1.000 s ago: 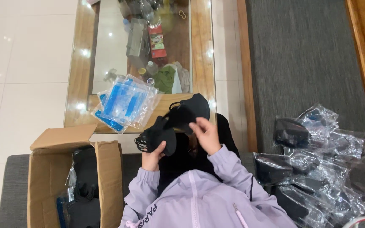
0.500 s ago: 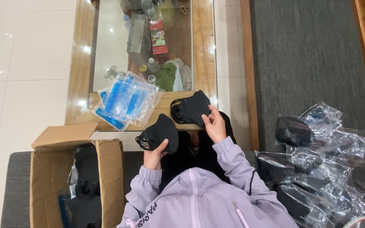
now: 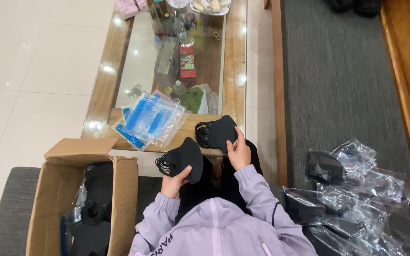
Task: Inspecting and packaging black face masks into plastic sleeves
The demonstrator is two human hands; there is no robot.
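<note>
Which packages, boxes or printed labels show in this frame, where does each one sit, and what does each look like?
Cardboard box: lower left, brown, flaps open, dark items inside.
Blue-and-clear flat packets: stacked on the wooden table edge, left of the masks.
Clear plastic bags: piled on the grey seat at right, crinkled, some holding black items.
Red carton: under the glass tabletop, upright rectangle.
Pink package: table's far end, partly cut off.

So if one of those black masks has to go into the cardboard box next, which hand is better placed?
Probably the left hand. It holds a black mask right next to the open cardboard box, which stands on that side. The right hand has its mask at the table edge, farther from the box.
</note>
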